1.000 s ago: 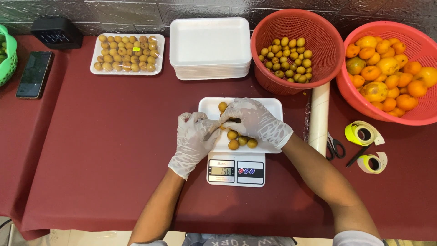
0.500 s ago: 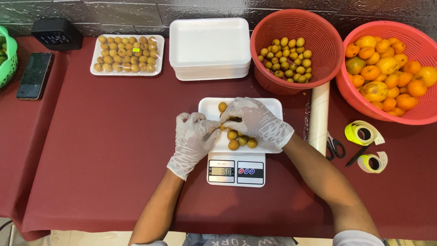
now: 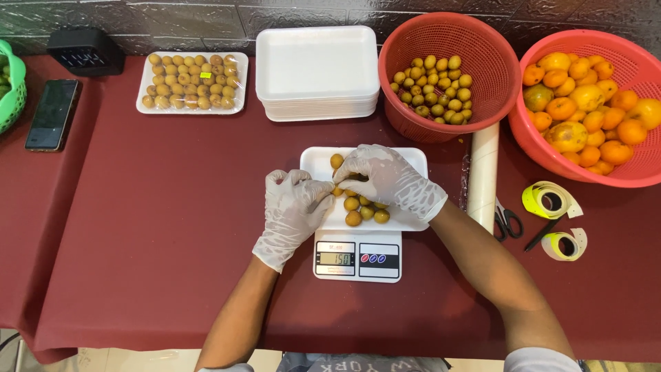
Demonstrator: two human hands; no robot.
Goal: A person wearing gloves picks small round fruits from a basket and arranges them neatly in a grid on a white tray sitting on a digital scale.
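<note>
A: Gloves over a scale. My left hand (image 3: 292,213) and right hand (image 3: 387,180) meet above a white tray (image 3: 412,162) on the scale (image 3: 358,258), fingertips close together at the tray's left edge.

B: What have the hands got?

A: A small brown fruit (image 3: 338,191) sits right where the fingertips meet. My left fingers are curled in, thumb and forefinger pinched at it. My right hand is half closed, arched over the tray's middle, fingers bent down toward the same fruit. Whether the right hand actually grips it, I cannot tell; the glove hides the contact.

B: And the rest of the fruit?

A: One fruit lies just beyond my right fingers at the tray's far edge. A small cluster (image 3: 365,210) lies under and just on the near side of my right palm, still on the tray.

B: Around the hands?

A: Beyond them, a stack of empty trays (image 3: 317,69). Beyond my right hand, a red basket (image 3: 482,62) of the same fruit; farther right, a second basket (image 3: 633,172) of oranges. A wrap roll (image 3: 482,176) lies just beside my right wrist, with scissors (image 3: 508,222) and label rolls (image 3: 551,201) past it. Beyond my left hand, a wrapped tray (image 3: 193,83) of fruit; far left, a phone (image 3: 51,114).
</note>
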